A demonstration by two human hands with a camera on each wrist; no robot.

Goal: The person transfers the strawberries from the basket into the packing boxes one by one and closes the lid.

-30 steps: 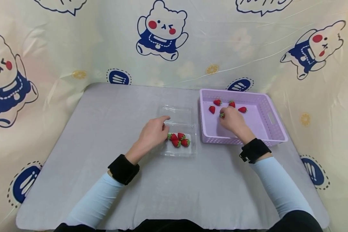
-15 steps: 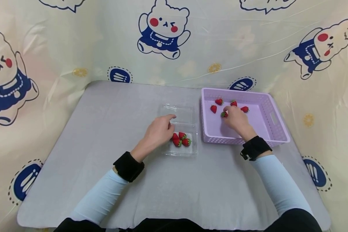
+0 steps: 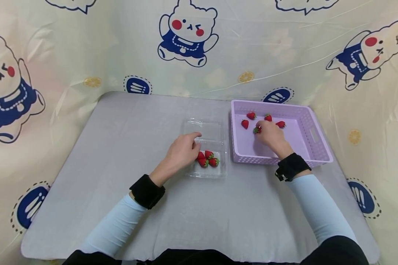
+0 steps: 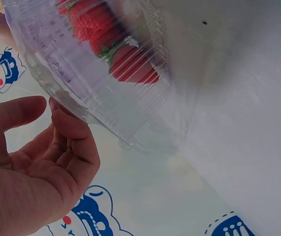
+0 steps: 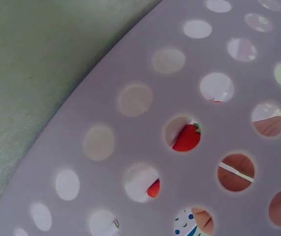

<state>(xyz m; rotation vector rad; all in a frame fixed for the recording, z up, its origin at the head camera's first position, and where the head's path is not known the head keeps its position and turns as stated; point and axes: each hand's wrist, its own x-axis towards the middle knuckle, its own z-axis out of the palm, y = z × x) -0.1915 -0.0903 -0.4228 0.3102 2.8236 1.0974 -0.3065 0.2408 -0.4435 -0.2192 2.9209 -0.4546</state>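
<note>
My left hand is at the left edge of a clear plastic clamshell box, whose lid lies folded back. Its fingers bend loosely by the rim in the left wrist view, with the thumb apart from them. Several red strawberries with green leaves sit in the box's near half. Over on the right, my right hand reaches into a purple basket and pinches a strawberry near its floor. The basket's perforated wall covers most of this hand in the right wrist view.
Other strawberries lie spread in the basket around the right hand. The basket's raised wall stands between it and the clear box. A grey cloth covers the table, and a printed curtain hangs behind.
My left hand has shifted a little to the right, over the box's left edge, covering one strawberry there. The right hand stays in the basket at the same strawberry. The head view tilts slightly.
</note>
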